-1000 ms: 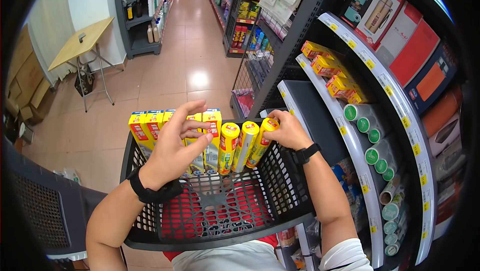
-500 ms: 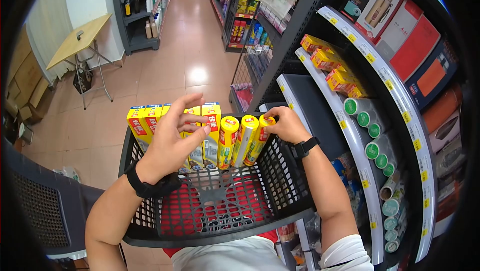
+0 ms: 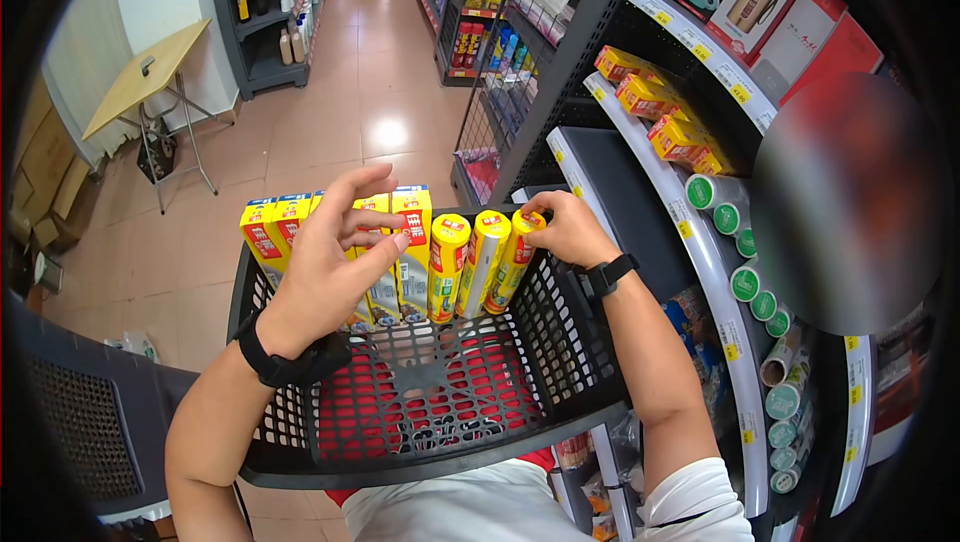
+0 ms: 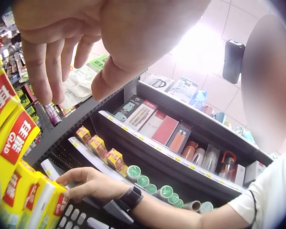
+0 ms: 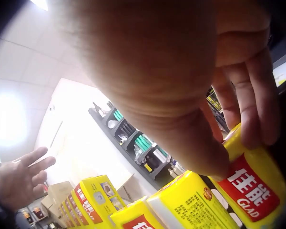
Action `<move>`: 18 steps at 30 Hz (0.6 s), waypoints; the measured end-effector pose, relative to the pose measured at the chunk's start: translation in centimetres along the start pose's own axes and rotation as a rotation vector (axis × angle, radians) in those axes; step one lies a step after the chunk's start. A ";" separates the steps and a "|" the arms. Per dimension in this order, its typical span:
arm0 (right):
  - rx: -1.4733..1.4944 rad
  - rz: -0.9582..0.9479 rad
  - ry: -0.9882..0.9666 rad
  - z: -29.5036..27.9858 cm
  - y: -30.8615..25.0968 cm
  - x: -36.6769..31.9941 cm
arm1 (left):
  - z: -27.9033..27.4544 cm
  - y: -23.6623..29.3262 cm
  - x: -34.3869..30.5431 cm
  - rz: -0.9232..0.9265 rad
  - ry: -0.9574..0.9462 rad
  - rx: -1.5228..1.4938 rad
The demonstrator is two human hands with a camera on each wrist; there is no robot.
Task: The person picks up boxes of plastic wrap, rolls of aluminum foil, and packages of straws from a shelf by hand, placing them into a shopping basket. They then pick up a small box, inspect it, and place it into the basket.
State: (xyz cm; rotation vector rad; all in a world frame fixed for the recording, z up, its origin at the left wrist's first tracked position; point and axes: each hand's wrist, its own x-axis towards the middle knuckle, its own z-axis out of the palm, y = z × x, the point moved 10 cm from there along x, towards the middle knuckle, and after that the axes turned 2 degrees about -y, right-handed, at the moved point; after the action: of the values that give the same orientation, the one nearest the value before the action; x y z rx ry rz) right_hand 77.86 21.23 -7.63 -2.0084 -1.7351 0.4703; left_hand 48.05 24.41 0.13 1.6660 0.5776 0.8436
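My right hand (image 3: 572, 230) pinches the top of the rightmost yellow cylindrical GLAD roll (image 3: 513, 267), thumb and fingertips at its rim. Two more yellow rolls, a middle one (image 3: 484, 264) and a left one (image 3: 448, 267), stand beside it along the far wall of a black shopping basket (image 3: 425, 474). Further left is a row of several yellow GLAD boxes (image 3: 411, 210), partly hidden behind my left hand (image 3: 335, 272). That hand hovers with fingers spread and holds nothing; the left wrist view shows its loosely bent fingers (image 4: 35, 71) above the packs.
A shelf rack on the right carries yellow boxes (image 3: 640, 97), green-ended rolls (image 3: 745, 282) and boxed flasks (image 3: 755, 7). A folding table (image 3: 150, 72) stands on the left. A tiled aisle (image 3: 370, 92) runs ahead between shelves. A dark grey mesh-sided object (image 3: 85, 422) is at lower left.
The head view has shifted slightly, so the shelves and packs sit a little higher and further left. The right hand stays on the rightmost roll; the left hand keeps its pose.
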 end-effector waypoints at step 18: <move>0.173 -0.012 0.300 -6.4 -3.6 -0.7 | -1.1 -0.4 -0.1 0.008 0.036 0.001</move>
State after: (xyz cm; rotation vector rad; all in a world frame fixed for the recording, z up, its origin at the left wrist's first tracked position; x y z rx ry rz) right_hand 78.07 20.29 -0.30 -1.8388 -1.4711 0.2862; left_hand 47.17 25.11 -0.15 1.6581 0.5970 0.8805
